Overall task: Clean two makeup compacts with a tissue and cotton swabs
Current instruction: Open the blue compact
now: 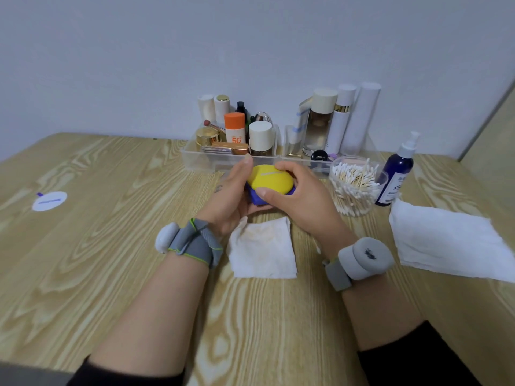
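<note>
While both hands hold the yellow compact [271,183] | left hand [231,197] curls round its 9 o'clock edge | right hand [302,200] pinches it, thumb at 6, fingers at 1 | tissue [262,247] below at 6.

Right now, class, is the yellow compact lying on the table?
No, the left hand and right hand grip the yellow compact, lifted off the table.

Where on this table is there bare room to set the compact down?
Bare table lies between the white disc and the left hand, and near the edge below the tissue. Crowded: back right, with organizer, swab jar, spray bottle, cloth.
</note>
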